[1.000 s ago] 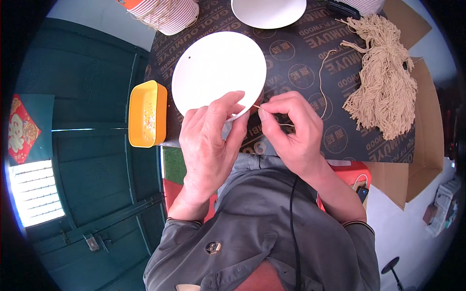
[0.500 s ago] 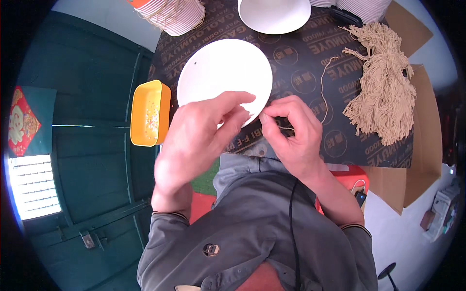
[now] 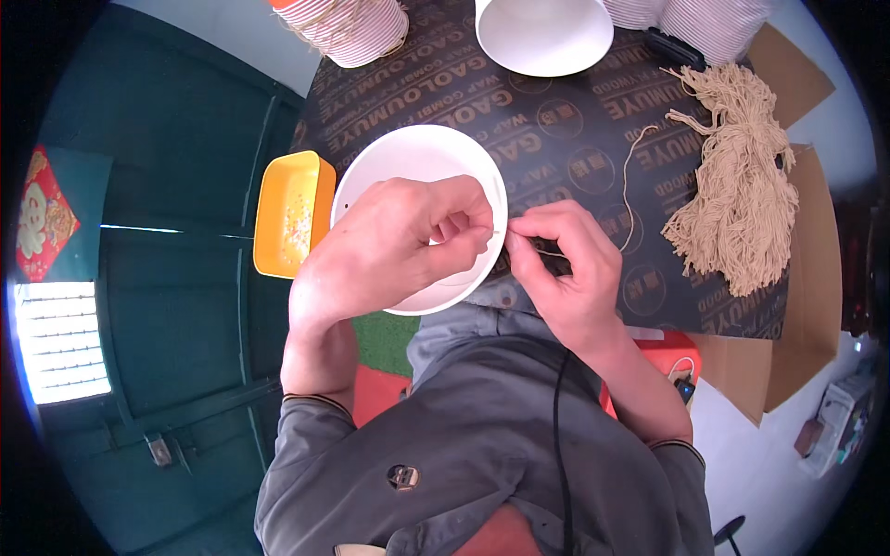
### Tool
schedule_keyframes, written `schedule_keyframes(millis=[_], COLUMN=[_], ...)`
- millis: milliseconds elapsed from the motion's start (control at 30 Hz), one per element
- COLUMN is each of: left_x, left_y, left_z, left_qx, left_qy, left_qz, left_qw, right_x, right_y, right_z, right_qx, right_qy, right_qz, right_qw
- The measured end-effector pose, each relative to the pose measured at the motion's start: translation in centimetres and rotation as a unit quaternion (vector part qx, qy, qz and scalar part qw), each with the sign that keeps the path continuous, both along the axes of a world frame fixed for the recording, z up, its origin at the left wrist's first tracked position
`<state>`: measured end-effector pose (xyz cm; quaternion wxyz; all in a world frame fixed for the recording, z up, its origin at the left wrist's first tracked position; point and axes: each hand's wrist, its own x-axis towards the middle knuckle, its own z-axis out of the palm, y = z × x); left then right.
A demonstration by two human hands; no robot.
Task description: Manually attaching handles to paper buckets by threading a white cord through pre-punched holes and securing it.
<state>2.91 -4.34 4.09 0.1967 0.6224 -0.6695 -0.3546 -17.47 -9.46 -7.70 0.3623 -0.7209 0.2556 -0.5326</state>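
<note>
A white round plastic tub (image 3: 422,153) lies tilted at the table's near edge, its opening facing me. One small dark hole shows in it on the left. Over the opening, my left hand (image 3: 394,241) pinches thumb and finger together at the right rim, apparently on the tip of a beige cord. Close beside it, just outside the rim, my right hand (image 3: 567,264) is closed in a pinch on that cord. The cord (image 3: 630,204) trails from under the right fingers and curves away across the table. Fingers hide most of the pinched end.
A yellow tray (image 3: 269,218) with small colourful bits stands at left. A bundle of beige cords (image 3: 737,185) lies right. Behind are another white tub (image 3: 547,42), stacked tubs (image 3: 343,32) and a black object (image 3: 674,48). A cardboard box (image 3: 816,287) flanks the table (image 3: 445,83).
The tub has tipped and come nearer to me, showing more of its inside. My left fingers have moved right and closed into a pinch near my right fingertips.
</note>
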Motion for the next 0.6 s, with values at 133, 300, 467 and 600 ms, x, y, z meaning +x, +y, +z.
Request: schedule_keyframes(millis=[133, 300, 467, 600], left_x=[1.1, 1.5, 0.5, 0.2], left_y=[0.1, 0.2, 0.3, 0.1], left_z=[0.0, 0.5, 1.2, 1.5], left_qx=[-0.006, -0.026, -0.048, -0.059], left_qy=[0.063, 0.132, 0.166, 0.167], left_qz=[0.007, 0.039, 0.033, 0.049], left_qw=[0.998, 0.990, 0.984, 0.983], right_x=[-0.4, -1.3, -1.0, -0.6], right_y=[0.1, -1.0, -1.7, -2.4], right_z=[1.1, 2.4, 5.4, 6.0], right_qx=[0.083, 0.130, 0.110, 0.078], right_qy=[-0.002, -0.013, 0.059, 0.087], right_qz=[0.045, 0.116, 0.162, 0.149], right_qw=[0.996, 0.985, 0.979, 0.982])
